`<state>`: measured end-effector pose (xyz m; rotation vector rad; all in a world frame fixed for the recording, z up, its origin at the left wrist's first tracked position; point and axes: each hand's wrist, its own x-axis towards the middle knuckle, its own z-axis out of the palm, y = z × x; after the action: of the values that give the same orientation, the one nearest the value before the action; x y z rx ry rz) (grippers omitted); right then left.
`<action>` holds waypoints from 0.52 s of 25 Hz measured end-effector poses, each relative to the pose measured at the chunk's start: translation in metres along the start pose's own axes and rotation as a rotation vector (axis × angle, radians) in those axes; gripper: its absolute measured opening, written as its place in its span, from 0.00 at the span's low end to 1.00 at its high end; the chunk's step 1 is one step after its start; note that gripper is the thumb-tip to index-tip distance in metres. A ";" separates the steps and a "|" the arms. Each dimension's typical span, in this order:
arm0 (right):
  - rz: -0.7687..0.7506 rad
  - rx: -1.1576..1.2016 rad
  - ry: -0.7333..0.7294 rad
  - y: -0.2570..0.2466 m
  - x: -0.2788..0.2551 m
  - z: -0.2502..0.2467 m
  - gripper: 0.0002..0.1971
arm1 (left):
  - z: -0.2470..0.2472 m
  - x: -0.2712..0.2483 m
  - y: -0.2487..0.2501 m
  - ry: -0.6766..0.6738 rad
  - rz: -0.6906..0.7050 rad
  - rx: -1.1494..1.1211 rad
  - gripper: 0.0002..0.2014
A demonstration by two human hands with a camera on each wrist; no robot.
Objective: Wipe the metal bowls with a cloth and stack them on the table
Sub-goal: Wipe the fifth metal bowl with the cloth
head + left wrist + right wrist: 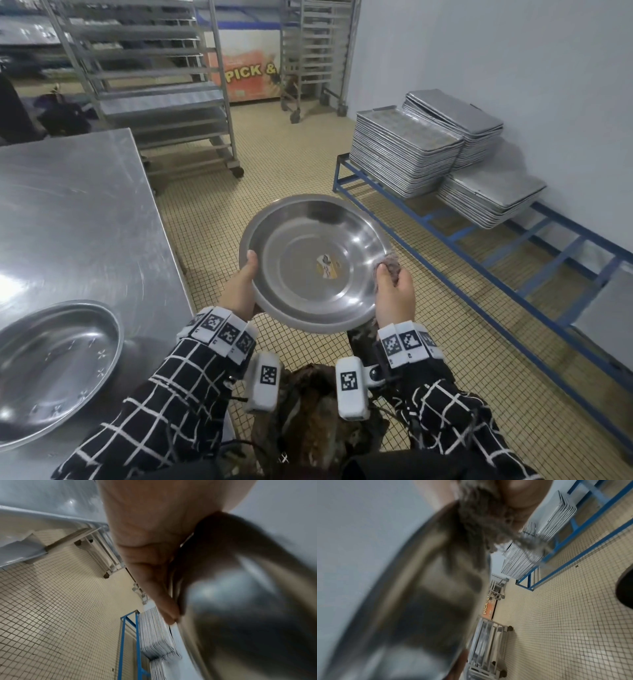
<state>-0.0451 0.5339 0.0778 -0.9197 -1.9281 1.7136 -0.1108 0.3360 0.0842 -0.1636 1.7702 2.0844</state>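
Between both hands, round metal bowl (317, 263) tilted, opening facing the person

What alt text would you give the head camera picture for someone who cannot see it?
Two hands hold a metal bowl above a tiled floor: the left hand grips its rim, the right hand presses a cloth against it. Another bowl sits on the table.

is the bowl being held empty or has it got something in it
Almost empty: the held bowl holds no contents, only a small torn label stuck at its centre. The cloth touches just its rim.
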 end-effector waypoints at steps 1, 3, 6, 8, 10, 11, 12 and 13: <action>0.004 0.038 0.027 0.000 -0.002 0.006 0.11 | 0.007 -0.001 -0.003 0.001 0.019 0.005 0.27; 0.018 0.088 0.073 0.000 -0.005 0.015 0.14 | 0.018 -0.002 -0.008 -0.033 0.034 0.063 0.24; 0.020 0.085 0.066 -0.004 -0.004 0.012 0.15 | 0.016 0.001 -0.006 -0.164 0.010 0.176 0.20; 0.000 0.039 0.011 -0.008 0.001 0.003 0.13 | 0.002 0.004 -0.001 -0.227 0.035 0.071 0.21; -0.008 -0.012 -0.086 -0.012 0.006 -0.006 0.11 | -0.015 0.005 0.009 -0.248 0.088 -0.096 0.22; -0.007 -0.038 -0.134 -0.013 0.008 -0.010 0.09 | -0.023 0.005 0.015 -0.257 0.099 -0.131 0.22; -0.004 -0.060 -0.171 -0.015 0.009 -0.013 0.08 | -0.028 0.007 0.021 -0.253 0.095 -0.115 0.19; 0.000 -0.063 -0.187 -0.016 0.010 -0.014 0.06 | -0.030 0.008 0.026 -0.231 0.073 -0.086 0.16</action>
<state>-0.0460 0.5508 0.0942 -0.8050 -2.1113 1.8049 -0.1328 0.3060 0.1002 0.1159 1.5736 2.1349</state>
